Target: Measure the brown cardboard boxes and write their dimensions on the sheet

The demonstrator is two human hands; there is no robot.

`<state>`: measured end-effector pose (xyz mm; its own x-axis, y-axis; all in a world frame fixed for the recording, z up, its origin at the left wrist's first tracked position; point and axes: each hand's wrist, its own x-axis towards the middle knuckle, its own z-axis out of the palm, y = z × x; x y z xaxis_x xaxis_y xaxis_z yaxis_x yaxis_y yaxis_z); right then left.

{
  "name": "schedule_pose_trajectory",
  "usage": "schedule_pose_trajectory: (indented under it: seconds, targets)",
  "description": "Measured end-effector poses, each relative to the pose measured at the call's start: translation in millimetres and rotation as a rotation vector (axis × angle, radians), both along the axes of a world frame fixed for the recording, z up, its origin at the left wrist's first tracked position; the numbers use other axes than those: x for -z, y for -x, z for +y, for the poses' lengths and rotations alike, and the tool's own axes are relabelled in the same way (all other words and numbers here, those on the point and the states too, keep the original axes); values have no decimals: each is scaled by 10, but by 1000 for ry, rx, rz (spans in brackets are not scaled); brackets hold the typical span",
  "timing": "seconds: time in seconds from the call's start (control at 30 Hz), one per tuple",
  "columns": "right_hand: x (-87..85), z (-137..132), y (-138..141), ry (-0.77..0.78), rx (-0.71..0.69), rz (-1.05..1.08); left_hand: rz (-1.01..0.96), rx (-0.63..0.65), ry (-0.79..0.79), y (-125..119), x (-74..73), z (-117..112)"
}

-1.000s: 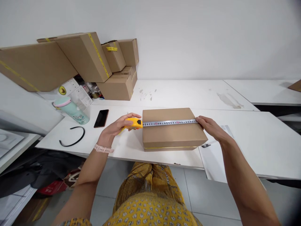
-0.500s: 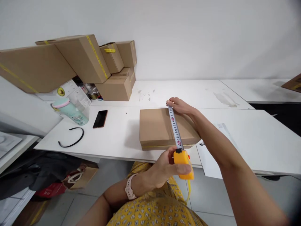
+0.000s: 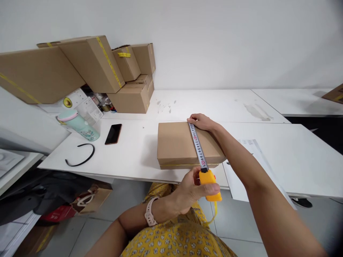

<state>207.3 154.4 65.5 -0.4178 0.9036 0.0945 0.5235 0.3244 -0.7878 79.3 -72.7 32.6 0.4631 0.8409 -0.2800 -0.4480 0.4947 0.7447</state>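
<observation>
Box lies flat on the tabletop, close to its near edge. Tape runs across the lid, far edge to near edge, right of the box's middle.

Right hand: at the box's far edge, fingers closed down on the tape's end. Left hand: just off the box's near edge, over the floor, wrapped around the yellow case.

My read on doing this well: seat the tape's end hard on the far edge, pull it taut and flat on the lid, square to the box's sides, and read where it crosses the near edge, not at the case.

Around: paper just right of the box, one corner seemingly under it. Phone, black band and bottle well left of the box. Cartons stacked far behind, to the left. Nothing crosses the tape's line.
</observation>
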Motion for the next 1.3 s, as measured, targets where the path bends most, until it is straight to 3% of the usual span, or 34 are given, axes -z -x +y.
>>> schedule_pose_trajectory:
  seconds: [0.27,0.6,0.77,0.9,1.0,1.1,1.17,1.23,1.3]
  targets:
    - [-31,-71,9,20,41,15,-10,8,12,22,2,-25]
    - [-185,-237,8,-39,-23,-4,43,28,-3,95,-107,-39]
    - [-120,-342,16,-63,27,137,59,25,-1,93,-78,-46]
    - [-66,-242,-8,0,25,163,50,38,1,113,-54,11]
    - [-79,-125,-163,13,43,228,62,98,-64,347,-101,14]
    - [-17,-177,-520,-86,226,431,119,116,-216,811,-157,-93]
    - [142,-372,-810,-173,441,496,191,-23,-315,1146,-128,-197]
    - [390,-665,-1046,-170,596,418,284,-167,-336,1408,-18,-277]
    - [656,-982,-1162,-74,597,335,360,-254,-289,1557,144,-302]
